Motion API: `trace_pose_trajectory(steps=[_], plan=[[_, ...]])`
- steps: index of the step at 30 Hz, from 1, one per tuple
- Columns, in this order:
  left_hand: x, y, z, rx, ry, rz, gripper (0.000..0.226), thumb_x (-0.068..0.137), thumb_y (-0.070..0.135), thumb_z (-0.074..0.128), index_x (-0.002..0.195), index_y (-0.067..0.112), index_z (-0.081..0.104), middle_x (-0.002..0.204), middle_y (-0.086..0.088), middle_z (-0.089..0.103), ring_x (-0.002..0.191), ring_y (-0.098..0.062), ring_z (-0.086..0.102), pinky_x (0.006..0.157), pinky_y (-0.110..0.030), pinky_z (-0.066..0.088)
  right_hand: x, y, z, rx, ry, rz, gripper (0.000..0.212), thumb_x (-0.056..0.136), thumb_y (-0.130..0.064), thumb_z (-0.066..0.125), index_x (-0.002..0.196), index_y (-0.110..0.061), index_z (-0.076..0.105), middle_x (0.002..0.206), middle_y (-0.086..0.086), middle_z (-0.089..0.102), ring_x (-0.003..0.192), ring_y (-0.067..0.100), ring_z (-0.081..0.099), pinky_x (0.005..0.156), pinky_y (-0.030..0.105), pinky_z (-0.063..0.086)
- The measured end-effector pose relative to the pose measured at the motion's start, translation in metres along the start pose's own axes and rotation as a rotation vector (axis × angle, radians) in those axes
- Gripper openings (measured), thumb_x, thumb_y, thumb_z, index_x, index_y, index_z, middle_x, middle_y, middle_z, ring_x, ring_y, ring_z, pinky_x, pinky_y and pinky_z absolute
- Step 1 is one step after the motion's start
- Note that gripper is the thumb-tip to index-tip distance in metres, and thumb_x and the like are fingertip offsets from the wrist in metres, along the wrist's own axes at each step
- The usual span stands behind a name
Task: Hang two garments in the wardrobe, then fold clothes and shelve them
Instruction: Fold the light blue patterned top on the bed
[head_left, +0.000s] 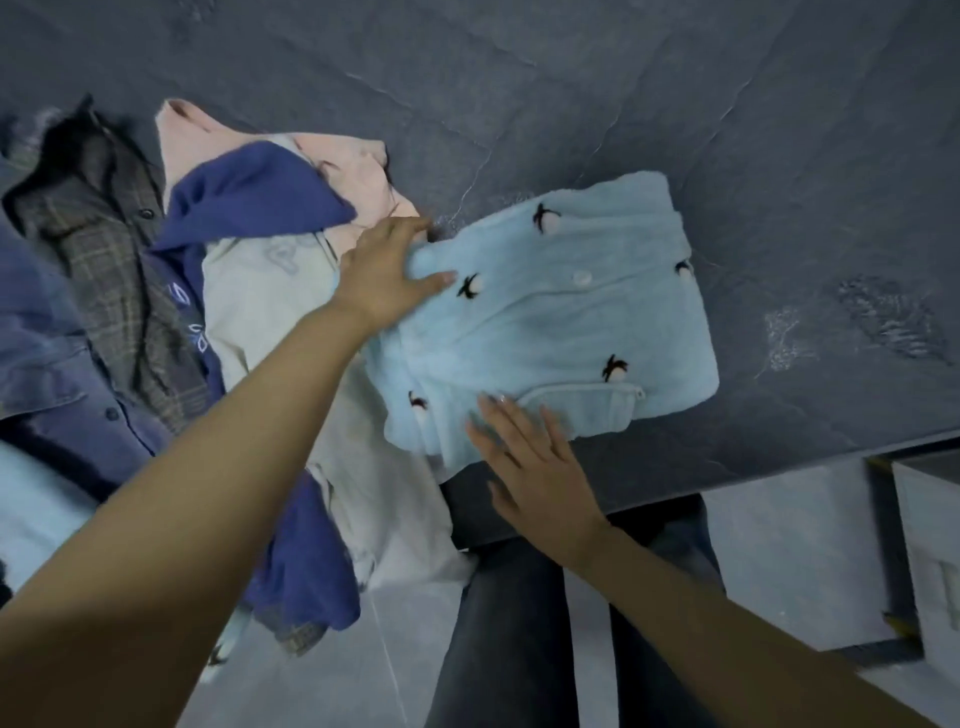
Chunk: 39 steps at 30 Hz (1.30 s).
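A folded light blue fleece garment (550, 322), patterned with small dark penguin shapes and fastened with a white button, lay on a dark grey slate-like table (675, 104), near the table's near edge and right of the middle. The left hand (387, 270) sat at the garment's far left corner, its thumb lying on top of the fleece and the other fingers reaching past the edge, where they could not be seen clearly; it appeared to hold that corner, thumb above and fingers beyond. The right hand (530, 457) rested flat on the garment's near edge, beside a small sewn pocket flap, with the fingers straight and spread and nothing gripped. To the left of the folded piece a loose heap of clothes covered the table: a pale cream garment (260, 312) touched the fleece's left side and spilled over the near edge, a dark blue garment (249, 202) lay on top of it farther back, and a pink garment (358, 171) showed at the far side of the heap. Farther left lay a grey plaid jacket (104, 249) and, at the left border, a blue denim shirt (47, 364) with dark buttons. Below the table's near edge the person's dark jeans (519, 623) were in view, over a pale floor, with a white box (930, 545) at the right.
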<state>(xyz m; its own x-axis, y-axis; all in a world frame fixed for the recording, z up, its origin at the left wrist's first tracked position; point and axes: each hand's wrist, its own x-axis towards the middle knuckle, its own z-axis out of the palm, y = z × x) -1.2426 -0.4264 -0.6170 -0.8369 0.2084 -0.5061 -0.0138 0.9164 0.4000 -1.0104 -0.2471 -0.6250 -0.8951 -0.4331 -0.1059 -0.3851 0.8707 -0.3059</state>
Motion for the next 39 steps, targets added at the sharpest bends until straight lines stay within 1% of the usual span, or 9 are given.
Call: trace_pose_trajectory(steps=[5,10,15,19,26,29,31,35,39], plan=[[0.017,-0.018,0.001,0.005,-0.228,-0.174,0.096,0.061,0.083,0.056,0.14,0.03,0.043,0.142,-0.005,0.043,0.13,-0.029,0.042,0.108,-0.042,0.036,0.032,-0.013,0.038,-0.147,-0.043,0.159,0.095,0.069,-0.021,0.079,0.15,-0.018,0.031,0.158,0.003,0.027,0.145,0.022,0.028,0.115,0.051,0.014],[0.021,-0.019,0.003,-0.225,-0.3,-0.187,0.065,0.084,0.059,0.063,0.132,0.018,0.047,0.128,-0.001,0.055,0.106,-0.018,0.053,0.082,-0.027,0.042,0.053,0.006,0.041,-0.007,0.186,0.134,0.056,0.081,-0.018,0.073,0.135,-0.012,0.056,0.137,0.003,0.058,0.128,0.022,0.054,0.115,0.045,0.025],[-0.016,-0.001,-0.016,-0.502,-0.291,-0.11,0.048,0.097,0.027,0.055,0.139,0.028,0.031,0.1,0.003,0.056,0.079,-0.006,0.057,0.057,-0.005,0.044,0.034,0.019,-0.008,0.586,0.269,0.271,0.029,0.09,-0.01,0.06,0.115,0.002,0.065,0.111,0.01,0.069,0.106,0.022,0.065,0.109,0.044,0.036],[-0.053,0.03,-0.043,-0.616,-0.313,0.006,0.042,0.098,0.018,0.047,0.132,0.043,0.038,0.094,0.002,0.064,0.074,-0.005,0.062,0.065,-0.011,0.048,0.009,0.044,-0.086,1.147,0.31,0.467,0.036,0.088,-0.003,0.059,0.123,-0.012,0.055,0.113,-0.01,0.064,0.105,-0.002,0.06,0.092,0.017,0.049],[-0.071,0.091,-0.106,-0.892,-0.41,-0.119,0.027,0.096,0.027,0.051,0.119,0.019,0.062,0.12,0.003,0.066,0.101,-0.003,0.065,0.093,-0.022,0.052,0.003,0.108,-0.21,1.612,0.271,0.686,0.016,0.085,-0.034,0.063,0.095,-0.028,0.075,0.099,-0.002,0.075,0.092,0.018,0.07,0.069,0.02,0.056],[-0.061,0.113,-0.109,-1.072,-0.318,-0.336,0.038,0.104,0.02,0.035,0.096,0.013,0.072,0.082,-0.008,0.075,0.068,-0.009,0.071,0.062,-0.023,0.059,0.011,0.144,-0.207,1.672,0.211,1.047,0.04,0.102,-0.018,0.043,0.073,-0.015,0.07,0.07,0.005,0.07,0.074,0.023,0.06,0.055,0.021,0.054],[-0.046,0.125,-0.091,-1.227,-0.414,-0.423,0.055,0.102,0.032,0.035,0.07,0.01,0.075,0.062,-0.005,0.068,0.048,-0.014,0.062,0.044,-0.021,0.05,0.018,0.17,-0.193,1.729,0.109,1.086,0.034,0.101,-0.023,0.046,0.086,-0.013,0.075,0.083,0.006,0.075,0.083,0.025,0.067,0.065,0.026,0.056],[-0.026,0.111,-0.013,-1.191,-0.281,-0.616,0.042,0.098,0.047,0.042,0.088,0.012,0.063,0.068,-0.003,0.058,0.056,-0.014,0.053,0.054,-0.02,0.045,0.012,0.204,-0.133,1.717,0.034,1.175,0.044,0.101,-0.035,0.047,0.133,-0.005,0.056,0.131,0.015,0.06,0.121,0.031,0.056,0.106,0.048,0.042],[-0.061,0.097,0.068,-1.199,-0.35,-0.528,0.034,0.097,0.041,0.052,0.102,0.012,0.07,0.095,-0.005,0.074,0.082,-0.017,0.072,0.062,-0.021,0.054,-0.02,0.201,-0.081,1.69,0.131,1.275,0.044,0.095,-0.036,0.059,0.131,-0.012,0.058,0.13,0.007,0.063,0.117,0.025,0.06,0.103,0.043,0.047]])
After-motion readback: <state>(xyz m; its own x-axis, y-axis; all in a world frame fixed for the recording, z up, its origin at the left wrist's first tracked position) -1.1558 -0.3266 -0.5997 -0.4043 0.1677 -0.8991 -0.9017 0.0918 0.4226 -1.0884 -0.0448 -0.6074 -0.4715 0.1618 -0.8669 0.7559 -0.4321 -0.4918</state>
